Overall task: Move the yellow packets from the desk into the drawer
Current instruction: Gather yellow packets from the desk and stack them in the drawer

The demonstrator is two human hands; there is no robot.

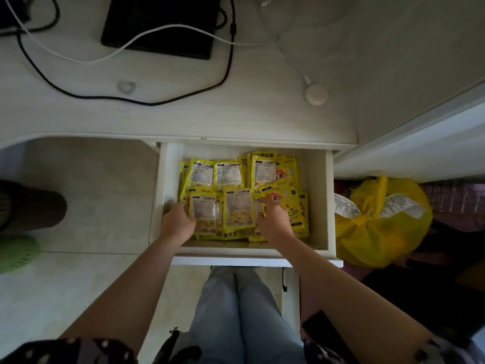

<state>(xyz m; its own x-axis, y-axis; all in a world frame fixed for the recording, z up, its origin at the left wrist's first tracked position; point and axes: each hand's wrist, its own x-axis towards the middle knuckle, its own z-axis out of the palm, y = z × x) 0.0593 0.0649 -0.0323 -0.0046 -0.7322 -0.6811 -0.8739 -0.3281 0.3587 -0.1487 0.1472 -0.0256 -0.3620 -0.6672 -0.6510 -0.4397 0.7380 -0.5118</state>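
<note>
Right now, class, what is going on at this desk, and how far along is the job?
A person stands over the open drawer with both hands inside it. The left hand grips the edge of one packet in the pile of yellow packets, and the right hand rests on the pile. The desk top in view carries only a black tablet, cables and a small white round charger; no packets remain there.
</note>
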